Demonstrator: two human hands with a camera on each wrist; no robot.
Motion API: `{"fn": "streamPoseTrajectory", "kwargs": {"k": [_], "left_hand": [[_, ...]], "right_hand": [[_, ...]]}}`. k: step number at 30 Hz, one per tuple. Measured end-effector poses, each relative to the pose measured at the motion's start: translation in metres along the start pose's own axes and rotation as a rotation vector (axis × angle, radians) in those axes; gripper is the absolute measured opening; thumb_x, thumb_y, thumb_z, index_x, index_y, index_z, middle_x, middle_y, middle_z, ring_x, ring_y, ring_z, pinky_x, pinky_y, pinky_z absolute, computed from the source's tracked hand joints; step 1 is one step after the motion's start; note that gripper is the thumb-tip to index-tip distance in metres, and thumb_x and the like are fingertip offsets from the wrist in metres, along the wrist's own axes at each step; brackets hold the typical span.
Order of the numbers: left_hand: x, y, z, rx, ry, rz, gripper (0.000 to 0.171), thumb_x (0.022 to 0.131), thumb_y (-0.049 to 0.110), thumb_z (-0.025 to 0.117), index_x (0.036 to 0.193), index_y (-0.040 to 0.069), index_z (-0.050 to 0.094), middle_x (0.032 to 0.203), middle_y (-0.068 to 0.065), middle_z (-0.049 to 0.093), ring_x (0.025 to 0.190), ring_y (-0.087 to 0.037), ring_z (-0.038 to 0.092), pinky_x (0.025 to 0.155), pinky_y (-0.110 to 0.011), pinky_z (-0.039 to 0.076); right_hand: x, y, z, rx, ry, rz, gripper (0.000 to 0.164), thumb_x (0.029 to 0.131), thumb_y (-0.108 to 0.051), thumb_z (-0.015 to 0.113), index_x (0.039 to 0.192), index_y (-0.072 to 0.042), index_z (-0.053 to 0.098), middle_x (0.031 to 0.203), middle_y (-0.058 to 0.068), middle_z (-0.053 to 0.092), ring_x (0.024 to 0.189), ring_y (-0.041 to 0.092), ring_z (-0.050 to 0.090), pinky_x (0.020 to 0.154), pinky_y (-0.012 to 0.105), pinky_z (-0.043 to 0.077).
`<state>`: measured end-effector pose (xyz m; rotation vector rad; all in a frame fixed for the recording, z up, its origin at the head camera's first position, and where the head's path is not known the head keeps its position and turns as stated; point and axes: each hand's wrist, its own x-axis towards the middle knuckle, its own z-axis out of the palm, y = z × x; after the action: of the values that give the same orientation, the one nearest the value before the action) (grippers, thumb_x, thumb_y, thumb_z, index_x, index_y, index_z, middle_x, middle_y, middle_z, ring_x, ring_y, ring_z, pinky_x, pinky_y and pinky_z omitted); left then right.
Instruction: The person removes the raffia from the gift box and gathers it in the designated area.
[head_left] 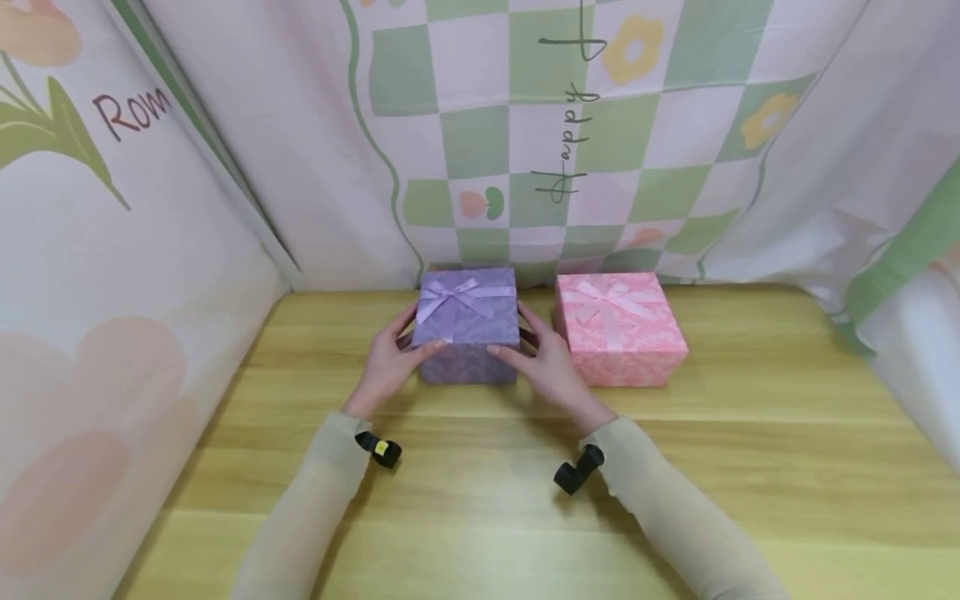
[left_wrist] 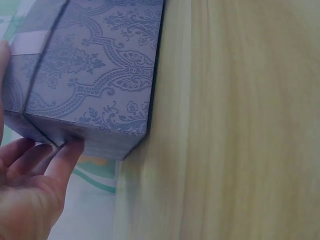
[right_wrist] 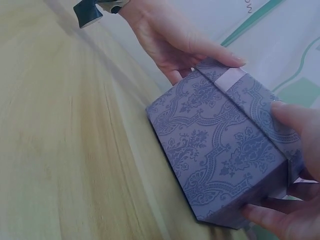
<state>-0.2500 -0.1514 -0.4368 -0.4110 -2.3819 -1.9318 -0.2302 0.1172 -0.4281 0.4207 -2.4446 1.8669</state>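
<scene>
A purple gift box (head_left: 468, 364) with an embossed pattern and a lilac ribbon bow (head_left: 459, 293) on its lid sits at the back of the wooden table. My left hand (head_left: 385, 367) grips its left side, thumb on the front of the lid. On the opposite side my right hand (head_left: 553, 368) holds it in the same way. In the left wrist view, left fingertips (left_wrist: 70, 155) meet the box's side along the lid seam. The right wrist view shows both thumbs on the lid's front and right fingers (right_wrist: 260, 216) against the side wall.
Close to the right of my right hand stands a pink gift box (head_left: 628, 368) with a pink bow. A patterned curtain (head_left: 480, 142) hangs right behind both boxes, and a white floral cloth (head_left: 150, 275) borders the table (head_left: 480, 517) on the left.
</scene>
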Motion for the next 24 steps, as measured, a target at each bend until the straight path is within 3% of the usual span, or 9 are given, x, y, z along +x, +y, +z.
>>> {"fn": "streamPoseTrajectory", "kwargs": {"k": [5, 11, 17, 24], "left_hand": [[0.002, 0.002, 0.002, -0.007, 0.016, 0.026, 0.079, 0.09, 0.016, 0.081, 0.157, 0.014, 0.038, 0.16, -0.01, 0.036, 0.135, -0.034, 0.048, 0.105, -0.034, 0.045], [0.003, 0.007, 0.005, 0.06, 0.027, 0.065, 0.081, 0.091, 0.013, 0.079, 0.158, 0.004, 0.034, 0.158, -0.015, 0.038, 0.142, -0.025, 0.039, 0.113, -0.03, 0.035], [0.005, 0.02, 0.003, 0.097, 0.025, 0.078, 0.084, 0.093, 0.019, 0.078, 0.158, 0.0, 0.029, 0.161, -0.015, 0.032, 0.146, -0.024, 0.033, 0.116, -0.032, 0.03], [0.003, 0.041, -0.005, 0.049, 0.087, 0.112, 0.055, 0.104, 0.018, 0.062, 0.153, 0.0, 0.042, 0.153, -0.017, 0.044, 0.139, -0.026, 0.045, 0.113, -0.033, 0.037]], "right_hand": [[0.0, -0.002, -0.001, 0.004, -0.002, -0.002, 0.09, 0.093, -0.023, 0.079, 0.162, -0.009, 0.023, 0.164, 0.008, 0.026, 0.141, 0.039, 0.038, 0.104, 0.047, 0.046], [0.0, -0.006, -0.002, -0.08, 0.005, 0.008, 0.091, 0.094, -0.037, 0.076, 0.163, -0.012, 0.022, 0.166, 0.007, 0.022, 0.149, 0.029, 0.024, 0.115, 0.046, 0.032], [0.0, -0.017, -0.005, -0.099, 0.029, -0.006, 0.087, 0.096, -0.044, 0.071, 0.163, -0.015, 0.024, 0.166, 0.006, 0.023, 0.149, 0.03, 0.024, 0.118, 0.047, 0.028], [0.001, -0.036, -0.008, -0.023, 0.089, -0.082, 0.067, 0.104, -0.028, 0.063, 0.158, -0.004, 0.034, 0.161, 0.013, 0.033, 0.147, 0.028, 0.03, 0.119, 0.043, 0.026]]}}
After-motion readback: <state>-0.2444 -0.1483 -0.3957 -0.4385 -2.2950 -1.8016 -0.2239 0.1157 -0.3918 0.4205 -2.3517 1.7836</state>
